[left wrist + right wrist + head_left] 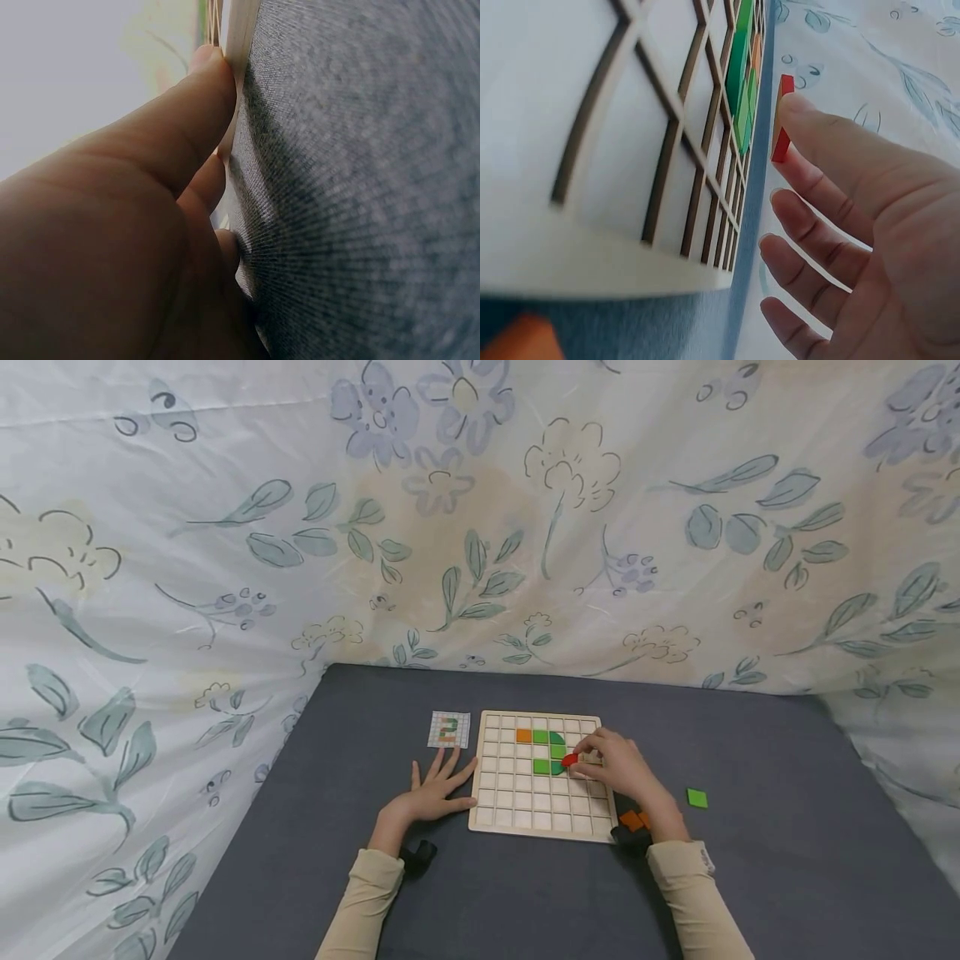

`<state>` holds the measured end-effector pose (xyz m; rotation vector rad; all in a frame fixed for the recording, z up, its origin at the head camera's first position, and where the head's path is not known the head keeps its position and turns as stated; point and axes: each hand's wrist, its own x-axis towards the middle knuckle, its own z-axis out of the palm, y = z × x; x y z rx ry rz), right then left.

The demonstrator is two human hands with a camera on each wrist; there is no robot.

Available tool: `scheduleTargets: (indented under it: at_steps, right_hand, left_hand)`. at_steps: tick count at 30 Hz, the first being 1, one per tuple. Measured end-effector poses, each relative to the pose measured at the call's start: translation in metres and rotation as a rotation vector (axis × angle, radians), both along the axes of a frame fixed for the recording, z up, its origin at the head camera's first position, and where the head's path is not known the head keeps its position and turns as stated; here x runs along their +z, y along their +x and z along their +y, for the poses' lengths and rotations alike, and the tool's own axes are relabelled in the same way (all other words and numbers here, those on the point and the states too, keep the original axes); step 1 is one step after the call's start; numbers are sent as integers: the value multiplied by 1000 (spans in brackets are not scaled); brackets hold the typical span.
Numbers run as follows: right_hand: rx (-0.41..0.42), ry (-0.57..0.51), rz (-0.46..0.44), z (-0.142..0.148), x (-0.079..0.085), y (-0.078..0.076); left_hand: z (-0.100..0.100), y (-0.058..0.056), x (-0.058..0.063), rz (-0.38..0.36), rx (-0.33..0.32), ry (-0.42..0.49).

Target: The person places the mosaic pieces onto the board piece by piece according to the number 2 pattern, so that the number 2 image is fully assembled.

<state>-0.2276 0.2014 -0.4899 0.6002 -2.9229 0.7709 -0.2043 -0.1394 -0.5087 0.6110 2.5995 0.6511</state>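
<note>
A wooden grid board (506, 817) lies on the dark table. In its upper middle cells sit an orange square (523, 736), several light green squares (540, 737) and two dark green pieces with a rounded edge (557, 767). My right hand (617, 766) pinches a small red piece (783, 120) between thumb and index finger, held just above the board beside the lower dark green piece. The other right fingers are loosely bent in the right wrist view. My left hand (429, 797) has its fingers spread, with the thumb (214, 75) touching the board's left side.
A small card with a printed coloured grid pattern (449, 729) lies just beyond my left fingertips. Orange pieces (630, 820) lie by the board's lower right corner, under my right wrist. A loose green square (697, 798) is farther right. A floral curtain (480, 568) hangs behind the table.
</note>
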Motion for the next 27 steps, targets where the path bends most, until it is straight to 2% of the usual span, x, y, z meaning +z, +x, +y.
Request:
scheduleTargets:
  at_steps: [11,27]
  right_hand:
    - [26,-24,10,-19,-1,-3]
    - [-14,-16,-3,-44,-3,-2]
  left_hand:
    - [0,0,2,9,2,-16]
    - [-1,2,2,4,-17,16]
